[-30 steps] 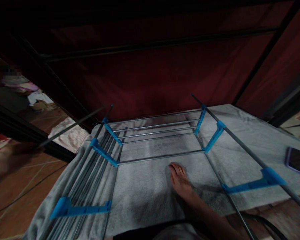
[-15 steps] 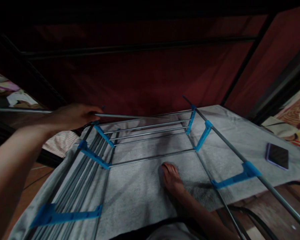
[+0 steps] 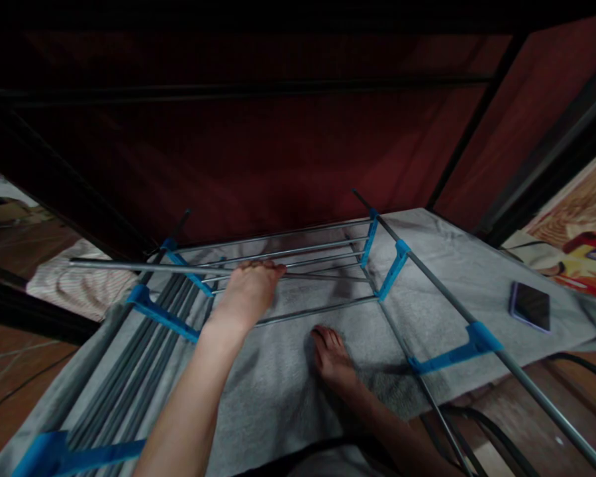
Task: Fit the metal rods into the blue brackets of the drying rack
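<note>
My left hand [image 3: 253,288] is closed around a thin metal rod [image 3: 144,266], its back facing up. The rod lies roughly level across the frame, above a rack of grey metal tubes joined by blue plastic brackets. Crossbars [image 3: 308,254] link the rack's two sides at the far end. A blue bracket [image 3: 161,313] sits on the left side, and another bracket [image 3: 457,351] on the right. Between the sides, a bare foot [image 3: 334,361] rests on the grey cloth [image 3: 278,377]. My right hand is out of view.
Several grey tubes [image 3: 134,351] lie side by side at the left. A phone [image 3: 530,306] lies on the cloth at the right. Behind the rack stands a dark red panel [image 3: 278,152] with black framing. Dark cables [image 3: 496,424] curve at the lower right.
My left hand has moved right and nearer with the rod, whose left end now shows. The view has shifted slightly. The foot stays on the cloth.
</note>
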### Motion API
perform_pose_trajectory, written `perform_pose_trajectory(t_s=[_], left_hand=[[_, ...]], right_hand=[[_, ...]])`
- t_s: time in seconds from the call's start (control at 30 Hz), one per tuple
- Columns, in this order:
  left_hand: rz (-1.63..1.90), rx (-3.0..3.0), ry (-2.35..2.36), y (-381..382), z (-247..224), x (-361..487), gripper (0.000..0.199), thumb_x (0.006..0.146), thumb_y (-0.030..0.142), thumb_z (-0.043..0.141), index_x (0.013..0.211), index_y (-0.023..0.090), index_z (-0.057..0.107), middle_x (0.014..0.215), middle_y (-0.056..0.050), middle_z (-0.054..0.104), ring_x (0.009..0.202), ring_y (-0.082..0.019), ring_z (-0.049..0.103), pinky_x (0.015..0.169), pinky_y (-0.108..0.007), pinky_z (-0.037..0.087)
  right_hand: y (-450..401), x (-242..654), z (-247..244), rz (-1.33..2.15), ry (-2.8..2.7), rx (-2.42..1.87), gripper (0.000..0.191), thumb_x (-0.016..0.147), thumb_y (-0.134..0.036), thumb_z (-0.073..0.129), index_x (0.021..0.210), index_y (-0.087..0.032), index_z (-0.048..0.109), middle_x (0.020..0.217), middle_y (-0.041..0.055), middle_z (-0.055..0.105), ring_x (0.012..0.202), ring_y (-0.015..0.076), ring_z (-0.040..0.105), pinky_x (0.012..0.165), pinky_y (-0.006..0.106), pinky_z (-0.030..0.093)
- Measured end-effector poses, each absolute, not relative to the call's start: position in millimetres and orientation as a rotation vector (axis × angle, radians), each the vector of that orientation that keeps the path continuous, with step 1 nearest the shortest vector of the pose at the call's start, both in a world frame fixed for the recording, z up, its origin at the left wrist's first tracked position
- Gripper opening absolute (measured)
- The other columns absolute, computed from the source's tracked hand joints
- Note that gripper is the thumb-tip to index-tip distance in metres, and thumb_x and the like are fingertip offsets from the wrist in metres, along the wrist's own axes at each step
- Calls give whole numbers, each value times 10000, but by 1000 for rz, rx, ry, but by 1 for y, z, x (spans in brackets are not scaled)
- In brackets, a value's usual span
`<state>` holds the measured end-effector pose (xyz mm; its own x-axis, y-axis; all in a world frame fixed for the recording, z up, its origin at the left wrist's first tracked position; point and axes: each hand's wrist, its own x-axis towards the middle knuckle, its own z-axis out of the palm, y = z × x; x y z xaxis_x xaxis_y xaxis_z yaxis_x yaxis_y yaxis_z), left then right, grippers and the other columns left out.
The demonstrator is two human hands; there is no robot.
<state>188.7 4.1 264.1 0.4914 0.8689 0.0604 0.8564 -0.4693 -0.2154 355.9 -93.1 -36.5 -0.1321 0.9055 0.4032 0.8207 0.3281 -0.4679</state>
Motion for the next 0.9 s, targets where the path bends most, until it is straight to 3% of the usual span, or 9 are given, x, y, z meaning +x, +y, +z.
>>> perform_pose_trajectory(t_s=[0.3,0.53,0.73,0.9], left_hand=[[65,-2553,-1683,-46,177,194,499,900,4,365,1256,192,660,1108,-122,730,1028,-254,687,928,-399,476],[36,-2617,-1811,-66,128,183,546,894,0,378,1343,193,621,1227,-115,710,1112,-249,661,991,-403,455],[-2,-2639,-1915,-74,108,162,563,855,-13,405,1333,182,630,1207,-114,715,1109,-252,661,1007,-400,444],[-58,-2681,-1957,-79,91,155,563,871,-7,387,1330,199,638,1226,-99,715,1132,-253,663,1022,-405,444]], right_hand=[[-95,358,-32,210,-1953,-1473,477,969,-106,443,1428,-211,517,1399,129,580,1323,289,502,1133,526,429],[-92,360,-39,356,-1817,-1391,504,907,-56,474,1369,-231,575,1326,118,624,1276,291,541,1114,530,442],[-84,365,-51,647,-1490,-1298,406,867,-93,518,1190,-265,694,1252,88,669,1214,263,583,1110,500,439],[-81,378,-43,1146,-821,-1196,250,709,-154,733,931,-268,755,1027,37,718,1023,240,641,1006,407,493]])
